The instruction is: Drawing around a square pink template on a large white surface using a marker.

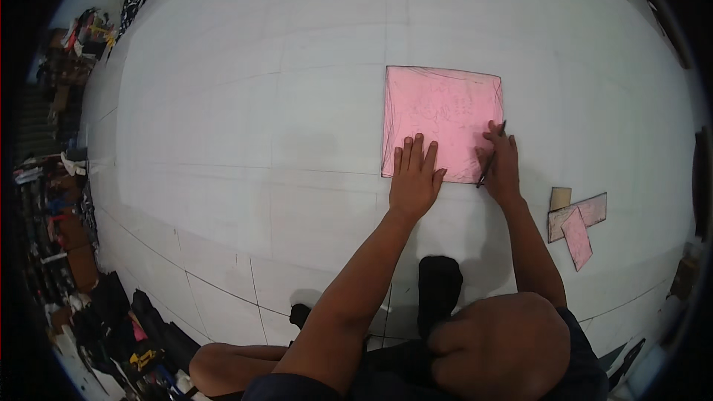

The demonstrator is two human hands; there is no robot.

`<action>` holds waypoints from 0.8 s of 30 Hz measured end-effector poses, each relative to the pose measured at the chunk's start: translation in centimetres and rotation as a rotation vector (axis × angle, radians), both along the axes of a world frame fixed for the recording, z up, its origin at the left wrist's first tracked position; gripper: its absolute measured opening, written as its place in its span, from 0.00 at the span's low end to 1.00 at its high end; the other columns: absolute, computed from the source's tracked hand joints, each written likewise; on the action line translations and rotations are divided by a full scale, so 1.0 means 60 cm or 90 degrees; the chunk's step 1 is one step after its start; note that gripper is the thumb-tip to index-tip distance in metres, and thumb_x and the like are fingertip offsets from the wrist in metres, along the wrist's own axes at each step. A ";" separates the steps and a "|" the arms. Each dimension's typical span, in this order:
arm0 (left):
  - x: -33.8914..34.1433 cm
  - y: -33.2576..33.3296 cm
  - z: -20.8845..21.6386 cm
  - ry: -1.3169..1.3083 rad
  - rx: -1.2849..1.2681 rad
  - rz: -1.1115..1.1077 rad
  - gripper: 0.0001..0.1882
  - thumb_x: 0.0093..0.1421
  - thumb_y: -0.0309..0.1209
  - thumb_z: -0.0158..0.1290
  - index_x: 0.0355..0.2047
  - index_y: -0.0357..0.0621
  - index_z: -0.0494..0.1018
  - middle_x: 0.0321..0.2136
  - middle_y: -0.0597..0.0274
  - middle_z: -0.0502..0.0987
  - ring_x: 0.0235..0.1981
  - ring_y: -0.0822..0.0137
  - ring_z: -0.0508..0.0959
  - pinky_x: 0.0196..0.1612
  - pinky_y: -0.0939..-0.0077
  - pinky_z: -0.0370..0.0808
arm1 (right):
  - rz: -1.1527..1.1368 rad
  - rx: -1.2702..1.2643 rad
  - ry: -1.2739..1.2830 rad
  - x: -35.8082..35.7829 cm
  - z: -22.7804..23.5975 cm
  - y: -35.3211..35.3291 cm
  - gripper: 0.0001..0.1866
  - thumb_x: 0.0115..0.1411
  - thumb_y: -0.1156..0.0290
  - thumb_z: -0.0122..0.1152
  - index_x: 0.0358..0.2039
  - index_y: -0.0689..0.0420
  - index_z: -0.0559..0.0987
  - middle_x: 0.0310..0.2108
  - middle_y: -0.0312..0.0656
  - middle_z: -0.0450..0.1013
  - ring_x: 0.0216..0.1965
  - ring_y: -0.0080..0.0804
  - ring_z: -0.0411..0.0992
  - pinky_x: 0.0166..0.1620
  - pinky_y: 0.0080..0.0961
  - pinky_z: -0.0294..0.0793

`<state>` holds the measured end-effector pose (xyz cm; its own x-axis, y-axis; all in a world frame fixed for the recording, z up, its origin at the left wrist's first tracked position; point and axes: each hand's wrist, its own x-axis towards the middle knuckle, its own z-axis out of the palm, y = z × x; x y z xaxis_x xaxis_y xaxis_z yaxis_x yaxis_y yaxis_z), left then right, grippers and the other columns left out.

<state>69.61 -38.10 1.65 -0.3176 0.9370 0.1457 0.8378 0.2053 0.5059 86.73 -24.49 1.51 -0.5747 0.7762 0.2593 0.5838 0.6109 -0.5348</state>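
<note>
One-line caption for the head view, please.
Left hand flat on pink sheet; right hand holds pen at its edge.

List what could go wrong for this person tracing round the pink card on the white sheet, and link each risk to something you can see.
1. The left hand presses only the near edge of the pink card; its far corners are free, so it might pivot and skew the outline.
2. The right hand holds the pen at the card's right edge; its heel could drag over fresh lines and smudge them.
3. The loose pink offcuts lie near the right forearm and could get knocked.
</note>
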 end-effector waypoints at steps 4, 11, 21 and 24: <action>-0.004 -0.010 -0.016 0.002 0.000 0.000 0.29 0.68 0.42 0.50 0.66 0.43 0.64 0.68 0.40 0.58 0.70 0.39 0.55 0.70 0.40 0.48 | -0.003 -0.037 -0.067 0.053 0.023 -0.010 0.21 0.58 0.66 0.70 0.49 0.56 0.74 0.62 0.52 0.68 0.65 0.53 0.62 0.68 0.56 0.51; -0.004 -0.006 -0.014 0.025 -0.020 0.001 0.31 0.69 0.46 0.48 0.67 0.45 0.62 0.70 0.42 0.56 0.71 0.40 0.53 0.71 0.39 0.43 | 0.000 -0.006 -0.084 0.073 0.011 -0.011 0.22 0.56 0.64 0.71 0.49 0.56 0.74 0.60 0.51 0.70 0.65 0.52 0.62 0.69 0.54 0.50; -0.024 -0.013 -0.013 -0.002 -0.052 -0.059 0.42 0.63 0.50 0.57 0.69 0.42 0.57 0.70 0.37 0.52 0.71 0.36 0.50 0.69 0.35 0.43 | -0.082 -0.019 0.060 0.097 -0.006 0.008 0.25 0.53 0.64 0.74 0.48 0.56 0.75 0.58 0.46 0.73 0.61 0.50 0.66 0.63 0.46 0.61; -0.015 -0.008 -0.016 0.010 -0.066 -0.065 0.42 0.64 0.51 0.56 0.70 0.43 0.56 0.71 0.38 0.50 0.72 0.37 0.49 0.70 0.35 0.42 | -0.062 -0.019 0.023 0.105 -0.006 0.009 0.25 0.54 0.62 0.74 0.49 0.55 0.75 0.59 0.44 0.72 0.62 0.49 0.66 0.64 0.46 0.60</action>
<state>68.71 -38.61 0.70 -0.2176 0.9747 0.0507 0.8646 0.1684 0.4734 93.02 -23.92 1.16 -0.4874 0.8354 0.2542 0.6195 0.5360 -0.5736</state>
